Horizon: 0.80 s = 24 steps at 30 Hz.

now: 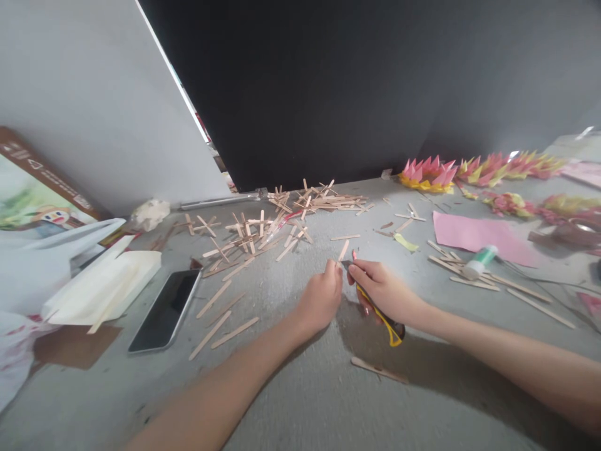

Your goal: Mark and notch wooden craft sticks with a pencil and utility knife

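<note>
My left hand [322, 294] is closed around a wooden craft stick [344, 250], whose end sticks up above the fingers. Close to its right, my right hand [385, 289] grips a yellow and black utility knife [393, 331], with the handle's tail pointing toward me. The front of the knife meets the stick near my left fingertips; whether it is cutting cannot be made out. A thin red item, perhaps a pen [354, 255], also runs through my right hand. A notched craft stick [379, 371] lies on the grey surface below my hands.
A pile of craft sticks [328, 202] lies ahead, with loose ones at left. A phone [166, 310] and a white paper packet [136, 269] are left. Pink paper [479, 237], a glue stick [480, 261] and folded-paper ornaments [427, 174] sit right. A dark panel [352, 88] stands behind.
</note>
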### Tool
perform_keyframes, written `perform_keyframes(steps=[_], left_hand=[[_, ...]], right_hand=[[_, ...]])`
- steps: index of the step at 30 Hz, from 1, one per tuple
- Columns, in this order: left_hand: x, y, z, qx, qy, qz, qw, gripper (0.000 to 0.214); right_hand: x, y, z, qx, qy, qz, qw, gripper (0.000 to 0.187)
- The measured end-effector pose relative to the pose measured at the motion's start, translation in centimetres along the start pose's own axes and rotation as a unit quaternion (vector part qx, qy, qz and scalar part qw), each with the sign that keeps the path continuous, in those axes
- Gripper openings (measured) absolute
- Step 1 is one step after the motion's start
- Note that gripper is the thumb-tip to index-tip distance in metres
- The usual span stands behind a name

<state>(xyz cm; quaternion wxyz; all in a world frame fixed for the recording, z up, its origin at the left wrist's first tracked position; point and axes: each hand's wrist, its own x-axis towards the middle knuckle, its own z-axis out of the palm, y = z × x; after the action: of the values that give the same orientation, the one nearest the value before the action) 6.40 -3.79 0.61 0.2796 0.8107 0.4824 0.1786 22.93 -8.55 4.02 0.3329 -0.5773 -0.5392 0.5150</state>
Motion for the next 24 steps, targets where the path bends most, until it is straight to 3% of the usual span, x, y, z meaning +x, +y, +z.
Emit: perform_keyframes(steps=[24], left_hand=[[-0.06,-0.28,0.14,0.075,-0.032,0.014,0.997,0.029]], right_hand=[[0.3,0.39,0.49,-0.029,-0.007,0.014,0.999,0.03]])
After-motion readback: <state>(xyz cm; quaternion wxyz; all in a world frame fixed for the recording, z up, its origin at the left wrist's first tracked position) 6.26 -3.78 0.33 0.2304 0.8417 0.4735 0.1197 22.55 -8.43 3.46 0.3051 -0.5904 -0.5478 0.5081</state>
